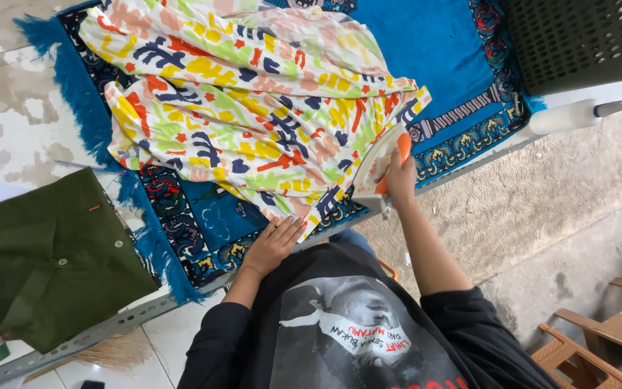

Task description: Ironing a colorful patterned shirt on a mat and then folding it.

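Observation:
A brightly patterned cloth (253,101) in yellow, green, orange and navy lies spread over a blue fringed rug (426,50) on the table. My right hand (400,180) grips the orange handle of a white iron (377,167) that stands on the cloth's near right corner. My left hand (273,243) lies flat, fingers apart, on the near edge of the cloth beside the rug's patterned border.
A folded dark green shirt (44,259) with buttons lies at the left of the table. A dark perforated basket (577,39) stands at the top right, with a white spray bottle (577,114) below it. Wooden furniture (606,338) stands at the bottom right on the floor.

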